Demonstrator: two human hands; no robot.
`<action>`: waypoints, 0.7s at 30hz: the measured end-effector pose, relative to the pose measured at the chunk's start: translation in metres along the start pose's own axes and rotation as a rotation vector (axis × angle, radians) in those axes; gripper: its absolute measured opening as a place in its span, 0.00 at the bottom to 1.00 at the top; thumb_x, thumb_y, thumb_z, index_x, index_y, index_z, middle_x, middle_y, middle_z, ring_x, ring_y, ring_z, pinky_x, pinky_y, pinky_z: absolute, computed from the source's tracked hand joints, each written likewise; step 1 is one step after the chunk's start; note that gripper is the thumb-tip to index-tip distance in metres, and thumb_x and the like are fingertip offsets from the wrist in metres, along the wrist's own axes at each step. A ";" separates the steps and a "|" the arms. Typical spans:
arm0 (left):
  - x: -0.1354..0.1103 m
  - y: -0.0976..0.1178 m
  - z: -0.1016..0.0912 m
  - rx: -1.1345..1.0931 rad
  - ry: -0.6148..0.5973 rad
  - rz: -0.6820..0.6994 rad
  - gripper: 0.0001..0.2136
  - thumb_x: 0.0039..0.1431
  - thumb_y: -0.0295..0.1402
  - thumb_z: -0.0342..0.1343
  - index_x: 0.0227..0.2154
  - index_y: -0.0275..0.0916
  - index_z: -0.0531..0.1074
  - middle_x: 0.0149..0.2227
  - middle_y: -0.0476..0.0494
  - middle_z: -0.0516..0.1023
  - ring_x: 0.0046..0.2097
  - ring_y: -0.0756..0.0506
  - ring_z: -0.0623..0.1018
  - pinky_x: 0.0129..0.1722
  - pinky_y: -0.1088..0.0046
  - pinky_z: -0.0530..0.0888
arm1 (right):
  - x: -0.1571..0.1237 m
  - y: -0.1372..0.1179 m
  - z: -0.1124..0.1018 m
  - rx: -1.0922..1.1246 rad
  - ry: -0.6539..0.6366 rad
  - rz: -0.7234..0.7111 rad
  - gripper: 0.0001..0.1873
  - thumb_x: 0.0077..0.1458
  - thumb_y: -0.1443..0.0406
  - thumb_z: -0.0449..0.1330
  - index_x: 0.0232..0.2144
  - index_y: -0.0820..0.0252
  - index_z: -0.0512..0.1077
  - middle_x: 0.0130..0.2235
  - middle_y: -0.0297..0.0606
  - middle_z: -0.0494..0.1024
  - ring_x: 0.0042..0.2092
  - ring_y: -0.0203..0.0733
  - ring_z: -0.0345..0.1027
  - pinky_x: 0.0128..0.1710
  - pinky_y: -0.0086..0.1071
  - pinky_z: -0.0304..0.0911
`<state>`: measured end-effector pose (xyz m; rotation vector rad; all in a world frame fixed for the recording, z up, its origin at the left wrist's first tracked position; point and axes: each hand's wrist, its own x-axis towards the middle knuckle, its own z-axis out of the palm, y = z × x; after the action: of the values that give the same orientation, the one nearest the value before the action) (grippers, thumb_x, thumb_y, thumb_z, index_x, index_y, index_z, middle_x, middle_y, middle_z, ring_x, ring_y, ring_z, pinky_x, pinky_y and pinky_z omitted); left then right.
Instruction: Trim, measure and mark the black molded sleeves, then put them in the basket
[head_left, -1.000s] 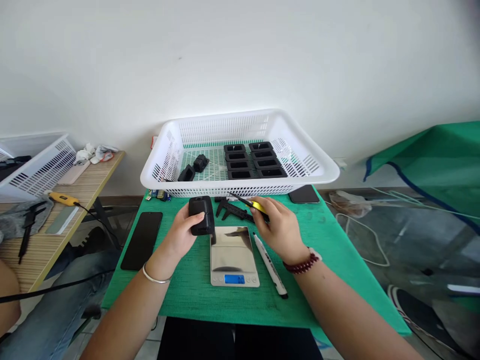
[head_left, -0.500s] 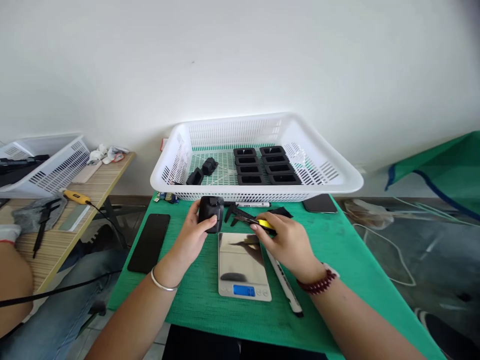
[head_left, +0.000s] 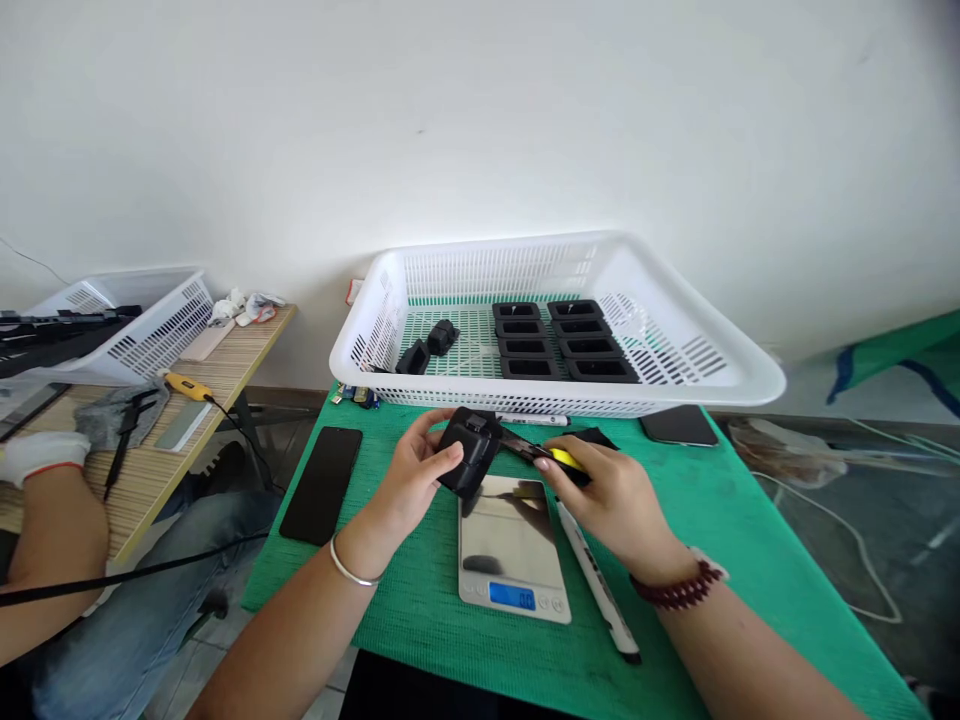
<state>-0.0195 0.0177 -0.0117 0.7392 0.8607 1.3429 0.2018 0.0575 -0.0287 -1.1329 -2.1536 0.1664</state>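
Note:
My left hand (head_left: 412, 475) grips a black moulded plastic part (head_left: 474, 450), thumb on its face, above the upper left of a small digital scale (head_left: 514, 550) with a mirror-like plate and a blue display reading 0.0. My right hand (head_left: 607, 490) is closed on a yellow and black utility knife (head_left: 566, 461). The knife's front end points left at the part's right side; whether the blade touches it I cannot make out. A white marker (head_left: 598, 583) lies right of the scale, and another marker (head_left: 532, 419) lies behind my hands.
A white basket (head_left: 555, 390) at the back holds several black rectangular frames (head_left: 529, 348) and two smaller black pieces. Phones lie at the left (head_left: 321, 485) and the back right (head_left: 679, 425) of the green cloth. At far left, a co-worker's gloved hand (head_left: 45, 457) rests on a wooden table (head_left: 247, 350).
My left hand has tilted the black part and brought it closer to the knife. The knife's front end now meets its right edge in view. The camera view has shifted slightly left.

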 end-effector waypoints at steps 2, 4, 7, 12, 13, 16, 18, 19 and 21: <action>-0.001 0.000 0.000 0.016 0.011 -0.017 0.19 0.44 0.34 0.69 0.40 0.38 0.74 0.34 0.46 0.78 0.34 0.49 0.77 0.32 0.75 0.75 | 0.000 0.001 -0.001 0.000 0.020 0.002 0.15 0.61 0.56 0.53 0.32 0.59 0.72 0.25 0.35 0.77 0.25 0.38 0.70 0.23 0.29 0.59; -0.001 0.000 0.000 0.028 0.022 -0.021 0.17 0.43 0.34 0.69 0.37 0.37 0.74 0.34 0.46 0.78 0.34 0.49 0.77 0.32 0.75 0.76 | 0.000 0.001 -0.001 -0.001 0.030 -0.001 0.15 0.61 0.56 0.53 0.31 0.59 0.72 0.25 0.35 0.76 0.25 0.37 0.70 0.23 0.29 0.59; 0.001 -0.001 -0.001 0.019 0.040 -0.016 0.18 0.41 0.33 0.70 0.37 0.38 0.74 0.32 0.47 0.78 0.32 0.50 0.77 0.30 0.75 0.75 | -0.001 0.004 -0.001 -0.004 0.038 -0.010 0.15 0.61 0.56 0.53 0.31 0.59 0.72 0.25 0.36 0.77 0.25 0.38 0.70 0.22 0.29 0.59; 0.009 -0.006 -0.011 -0.033 0.073 -0.050 0.16 0.42 0.33 0.69 0.36 0.38 0.74 0.31 0.48 0.78 0.31 0.50 0.77 0.30 0.76 0.74 | -0.002 0.009 0.003 -0.009 0.034 -0.053 0.15 0.61 0.57 0.53 0.32 0.61 0.73 0.27 0.38 0.78 0.27 0.39 0.71 0.23 0.29 0.59; 0.010 -0.007 -0.013 -0.040 0.073 -0.048 0.16 0.42 0.33 0.69 0.36 0.39 0.74 0.31 0.48 0.78 0.32 0.50 0.77 0.31 0.77 0.74 | -0.002 0.010 0.004 -0.014 0.026 -0.059 0.15 0.61 0.57 0.53 0.33 0.61 0.73 0.27 0.38 0.78 0.27 0.38 0.71 0.23 0.29 0.59; 0.010 -0.009 -0.018 -0.044 0.058 -0.042 0.19 0.40 0.34 0.70 0.37 0.40 0.75 0.31 0.48 0.78 0.31 0.49 0.77 0.30 0.75 0.75 | -0.001 0.011 0.003 -0.039 0.017 -0.067 0.16 0.61 0.56 0.53 0.32 0.62 0.73 0.26 0.38 0.77 0.26 0.38 0.70 0.23 0.29 0.58; 0.009 -0.008 -0.018 -0.032 0.065 -0.051 0.20 0.38 0.35 0.71 0.38 0.39 0.76 0.31 0.47 0.79 0.31 0.48 0.77 0.31 0.73 0.75 | -0.002 0.012 0.001 -0.072 0.032 -0.080 0.17 0.61 0.56 0.54 0.30 0.62 0.73 0.25 0.37 0.76 0.25 0.37 0.68 0.23 0.29 0.57; 0.008 -0.008 -0.018 -0.021 0.074 -0.054 0.20 0.38 0.36 0.71 0.37 0.39 0.76 0.31 0.47 0.79 0.31 0.48 0.77 0.31 0.72 0.75 | -0.002 0.012 0.000 -0.091 0.043 -0.093 0.17 0.60 0.55 0.54 0.29 0.62 0.73 0.24 0.37 0.76 0.24 0.37 0.68 0.24 0.29 0.56; 0.008 -0.006 -0.016 0.010 0.092 -0.055 0.19 0.37 0.36 0.71 0.35 0.37 0.77 0.30 0.46 0.79 0.30 0.48 0.77 0.31 0.72 0.75 | -0.002 0.011 -0.002 -0.122 0.063 -0.123 0.18 0.60 0.55 0.54 0.29 0.62 0.74 0.23 0.37 0.76 0.24 0.37 0.67 0.24 0.29 0.56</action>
<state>-0.0299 0.0245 -0.0254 0.6613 0.9547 1.3324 0.2112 0.0621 -0.0333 -1.0544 -2.1941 -0.0557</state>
